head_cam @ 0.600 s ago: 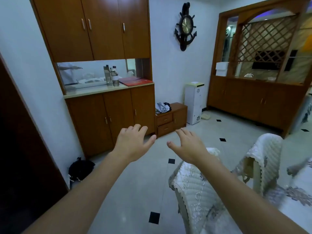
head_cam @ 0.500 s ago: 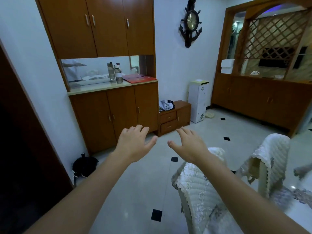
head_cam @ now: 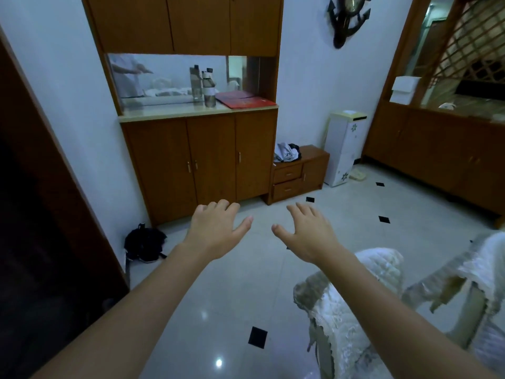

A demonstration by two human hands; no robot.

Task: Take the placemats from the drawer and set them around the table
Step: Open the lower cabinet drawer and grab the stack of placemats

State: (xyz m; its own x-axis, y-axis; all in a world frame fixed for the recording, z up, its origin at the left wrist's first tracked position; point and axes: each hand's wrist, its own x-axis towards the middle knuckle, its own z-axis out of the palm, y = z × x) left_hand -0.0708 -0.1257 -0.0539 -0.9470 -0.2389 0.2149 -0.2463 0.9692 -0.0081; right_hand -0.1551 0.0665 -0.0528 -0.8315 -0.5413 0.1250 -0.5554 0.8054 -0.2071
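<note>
While chair [head_cam: 352,305] flanks right hand [head_cam: 308,233].

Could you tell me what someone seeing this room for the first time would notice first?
First come the two bare arms reaching forward, with the left hand and right hand open, empty and spread over the pale tiled floor. Behind them, a tall wooden cabinet fills the far wall, with a red folder and a bottle on its counter. An anchor-shaped wall clock hangs upper right.

Low drawer unit [head_cam: 299,173] right of tall cabinet [head_cam: 202,157]; bag [head_cam: 144,242] left.
</note>
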